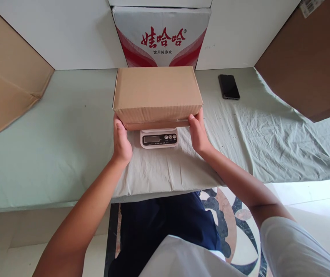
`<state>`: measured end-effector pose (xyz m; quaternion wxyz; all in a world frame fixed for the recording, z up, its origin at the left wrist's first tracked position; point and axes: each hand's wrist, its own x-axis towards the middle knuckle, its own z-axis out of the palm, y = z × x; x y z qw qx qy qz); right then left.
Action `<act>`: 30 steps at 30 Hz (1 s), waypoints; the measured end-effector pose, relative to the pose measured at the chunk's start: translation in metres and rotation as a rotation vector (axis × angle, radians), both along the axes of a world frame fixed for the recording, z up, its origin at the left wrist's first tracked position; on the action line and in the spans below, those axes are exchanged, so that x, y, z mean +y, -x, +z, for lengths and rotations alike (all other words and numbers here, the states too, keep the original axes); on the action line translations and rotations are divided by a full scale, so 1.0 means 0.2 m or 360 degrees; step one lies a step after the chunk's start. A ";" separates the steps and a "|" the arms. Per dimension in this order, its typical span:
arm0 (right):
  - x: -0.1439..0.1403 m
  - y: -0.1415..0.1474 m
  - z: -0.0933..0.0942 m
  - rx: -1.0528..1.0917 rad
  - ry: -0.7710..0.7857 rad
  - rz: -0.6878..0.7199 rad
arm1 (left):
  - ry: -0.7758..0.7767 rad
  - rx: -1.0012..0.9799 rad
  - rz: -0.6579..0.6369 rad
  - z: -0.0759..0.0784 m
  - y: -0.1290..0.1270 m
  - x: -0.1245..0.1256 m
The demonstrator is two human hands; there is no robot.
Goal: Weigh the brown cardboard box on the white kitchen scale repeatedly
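A closed brown cardboard box (157, 88) is gripped at its two ends, over a small white digital scale (159, 138). My left hand (121, 138) wraps the box's near left corner, thumb in front and the other fingers hidden. At the near right corner my right hand (198, 129) holds the box the same way, its thumb on the front face. Only the scale's front panel with its display and buttons shows; the box hides its top. Whether the box touches the scale I cannot tell.
A white and red printed carton (162, 36) stands behind the box against the wall. A black phone (229, 87) lies on the green cloth (75, 154) at the right. Large cardboard pieces lean in from the left (9, 73) and right (306, 65).
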<state>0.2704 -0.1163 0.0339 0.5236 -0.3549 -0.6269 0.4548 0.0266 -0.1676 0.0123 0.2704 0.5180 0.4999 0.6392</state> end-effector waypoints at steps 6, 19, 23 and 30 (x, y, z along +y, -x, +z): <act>0.00 0.00 0.01 -0.0012 0.0016 -0.0005 | -0.0082 -0.0115 -0.0096 0.00 0.01 0.01; 0.03 -0.04 0.01 -0.0004 -0.0044 -0.0132 | -0.0178 -0.0039 0.0029 0.05 0.09 0.03; 0.11 -0.17 0.05 -0.0025 -0.0188 -0.0429 | -0.0262 -0.0132 0.0240 0.08 0.28 0.05; 0.27 -0.28 -0.08 0.0139 0.0074 -0.0545 | -0.0076 -0.0194 0.0194 -0.05 0.39 0.13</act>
